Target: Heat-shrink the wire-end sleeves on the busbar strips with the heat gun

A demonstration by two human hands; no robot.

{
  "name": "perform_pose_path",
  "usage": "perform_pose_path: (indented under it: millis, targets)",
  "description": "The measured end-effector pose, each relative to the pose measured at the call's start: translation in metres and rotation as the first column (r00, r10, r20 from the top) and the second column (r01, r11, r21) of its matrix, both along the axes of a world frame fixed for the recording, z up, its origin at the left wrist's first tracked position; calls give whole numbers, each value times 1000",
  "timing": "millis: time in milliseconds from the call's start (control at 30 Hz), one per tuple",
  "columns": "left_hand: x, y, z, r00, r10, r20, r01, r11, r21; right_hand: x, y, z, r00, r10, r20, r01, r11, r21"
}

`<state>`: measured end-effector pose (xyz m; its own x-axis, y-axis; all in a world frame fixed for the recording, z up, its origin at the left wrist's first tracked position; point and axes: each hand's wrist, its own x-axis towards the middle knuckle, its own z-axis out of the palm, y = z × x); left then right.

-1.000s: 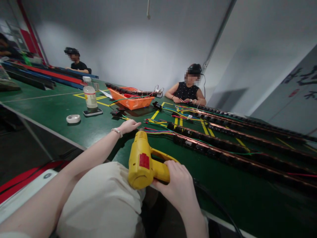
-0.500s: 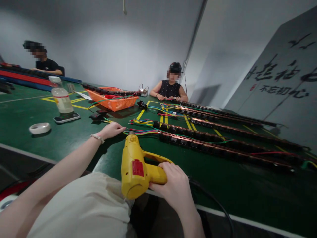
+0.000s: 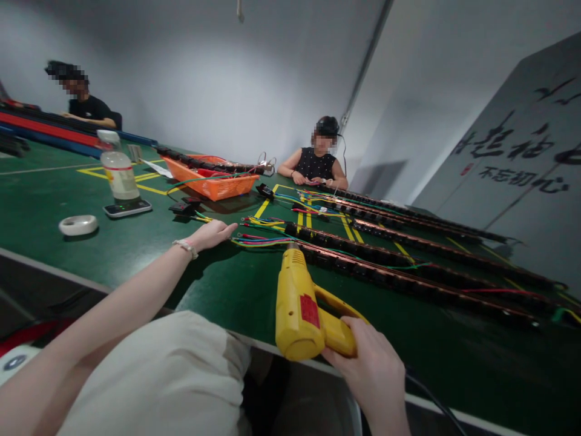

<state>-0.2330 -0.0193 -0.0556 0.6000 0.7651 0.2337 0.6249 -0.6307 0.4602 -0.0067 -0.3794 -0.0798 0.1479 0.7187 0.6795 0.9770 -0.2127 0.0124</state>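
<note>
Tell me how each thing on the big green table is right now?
Yellow heat gun: held by its handle in the right hand, nozzle pointing at the wire ends.
Left hand: flat on the green table, fingertips at the coloured wires.
Plastic bottle: upright, capped, standing on a phone.
Tape roll: lying flat.
Orange basket: holding parts.

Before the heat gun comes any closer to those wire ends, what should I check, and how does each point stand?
1. Right hand grips the yellow heat gun by its handle: ok.
2. Nozzle points at the near power strip: ok.
3. Left hand rests by the coloured wires, off to the nozzle's left: ok.
4. Gun's cord trails off the table edge: ok.
5. Gun switched on: cannot tell.
</note>
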Motion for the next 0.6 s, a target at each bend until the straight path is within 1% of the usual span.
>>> perform_pose_path:
  millis: [100, 200, 333, 433, 500, 600]
  targets:
    - [0, -1, 2, 1000, 0, 19, 0, 1000, 24, 1, 1, 0, 999, -3, 44, 3, 1000, -10]
    - [1, -1, 2, 998, 16, 61, -22, 995, 99, 5, 3, 0, 999, 25, 39, -23, 999, -45]
    - [2, -3, 3, 993, 53, 105, -71, 981, 179, 10, 12, 3, 989, 145, -3, -145, 986, -84]
    - [2, -3, 3, 994, 40, 104, -61, 977, 205, 6, 22, 8, 973, 226, -56, -232, 962, -146]
    - [2, -3, 2, 994, 35, 103, -56, 976, 209, -2, 29, 12, 972, 212, -104, -229, 955, -190]
    - [1, -2, 1, 993, 51, 106, -71, 976, 204, -18, 39, 20, 972, 153, -180, -196, 948, -252]
